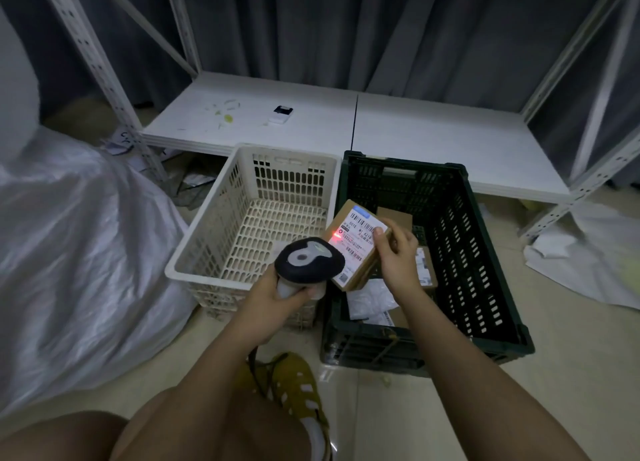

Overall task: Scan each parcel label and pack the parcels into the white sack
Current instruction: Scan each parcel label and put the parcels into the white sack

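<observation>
Fingers of my right hand (398, 256) curl round the edge of a small cardboard parcel (356, 249), thumb pressed on its printed label (360, 234), which I tilt up toward me. Just left of them, my left hand (277, 298) wraps tight round the grip of the scanner (310, 261), its dark head aimed at the label, where a red dot glows near the left edge.

So I judge the scanning step is in hand for this parcel. Below my right fingers sits the dark green crate (485, 253), with more parcels in it. Under the scanner stands a white basket (214, 225). Well off to the left of both hands bulges the white sack (79, 253).

Next, I reckon, this parcel must be carried leftward over the basket and dropped into the sack, whose mouth I cannot see from here.
</observation>
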